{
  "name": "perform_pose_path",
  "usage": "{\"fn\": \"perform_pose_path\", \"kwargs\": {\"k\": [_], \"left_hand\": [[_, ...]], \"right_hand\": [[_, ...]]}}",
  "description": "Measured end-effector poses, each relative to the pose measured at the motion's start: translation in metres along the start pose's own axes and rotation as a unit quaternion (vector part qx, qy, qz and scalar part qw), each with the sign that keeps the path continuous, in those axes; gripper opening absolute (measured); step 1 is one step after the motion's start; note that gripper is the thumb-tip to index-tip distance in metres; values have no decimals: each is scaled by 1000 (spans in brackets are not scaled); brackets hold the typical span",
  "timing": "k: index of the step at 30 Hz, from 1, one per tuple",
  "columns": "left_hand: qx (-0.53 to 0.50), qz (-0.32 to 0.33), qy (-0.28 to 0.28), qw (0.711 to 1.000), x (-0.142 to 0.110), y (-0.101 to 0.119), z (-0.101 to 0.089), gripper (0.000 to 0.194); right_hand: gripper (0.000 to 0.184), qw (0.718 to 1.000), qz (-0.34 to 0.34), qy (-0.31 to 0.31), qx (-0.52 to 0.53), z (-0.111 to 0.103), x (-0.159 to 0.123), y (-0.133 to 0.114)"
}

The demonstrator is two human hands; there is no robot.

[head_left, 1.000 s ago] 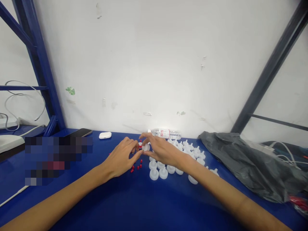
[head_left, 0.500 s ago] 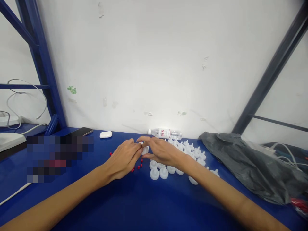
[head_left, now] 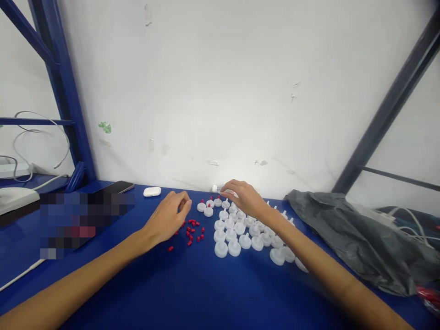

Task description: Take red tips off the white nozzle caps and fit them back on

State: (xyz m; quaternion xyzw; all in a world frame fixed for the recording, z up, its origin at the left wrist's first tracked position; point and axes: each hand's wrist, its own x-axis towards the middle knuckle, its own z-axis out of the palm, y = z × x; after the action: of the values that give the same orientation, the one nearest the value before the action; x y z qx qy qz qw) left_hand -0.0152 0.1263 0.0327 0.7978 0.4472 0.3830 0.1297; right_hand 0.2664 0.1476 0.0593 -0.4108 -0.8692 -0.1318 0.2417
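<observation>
My left hand hovers over the blue tabletop, its fingers curled and thumb against them; whatever they hold, if anything, is hidden. Several small red caps lie scattered just right of and below it. Between my hands stand several white spouted lids with red caps on their spouts. My right hand is held above the back of a large group of uncapped white spouted lids, thumb and fingers apart, nothing visible between them. Its fingertips are near an uncapped lid. My right forearm covers part of the group.
A clear plastic bottle lies against the wall, mostly behind my right hand. A white earbud case and a phone are at the back left. Grey plastic sheeting lies on the right. Blue frame posts rise at the sides.
My hands were together around a white lid; now they are apart, left hand drawn back left, right hand moved right and up. Capped lids between them have come into view.
</observation>
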Motion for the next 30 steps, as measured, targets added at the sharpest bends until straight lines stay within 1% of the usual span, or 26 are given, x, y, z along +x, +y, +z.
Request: {"fn": "perform_pose_path", "kwargs": {"k": [2, 4, 8, 13, 24, 30], "left_hand": [[21, 7, -18, 1000, 1, -5, 4, 24], [38, 11, -29, 999, 2, -9, 8, 25], [59, 16, -44, 997, 2, -16, 12, 28], [74, 19, -54, 996, 2, -19, 16, 26], [95, 16, -67, 993, 1, -22, 17, 23], [107, 9, -68, 992, 3, -25, 15, 24]], "right_hand": [[30, 999, -18, -23, 24, 3, 1, -5], [35, 997, -28, -50, 43, 6, 1, -11], [36, 993, -27, -92, 73, 11, -2, -14], [38, 985, -20, -136, 101, 13, -6, -13], [42, 979, -3, -170, 114, 11, -6, -16], [39, 981, -10, -167, 100, 13, -7, -18]]}}
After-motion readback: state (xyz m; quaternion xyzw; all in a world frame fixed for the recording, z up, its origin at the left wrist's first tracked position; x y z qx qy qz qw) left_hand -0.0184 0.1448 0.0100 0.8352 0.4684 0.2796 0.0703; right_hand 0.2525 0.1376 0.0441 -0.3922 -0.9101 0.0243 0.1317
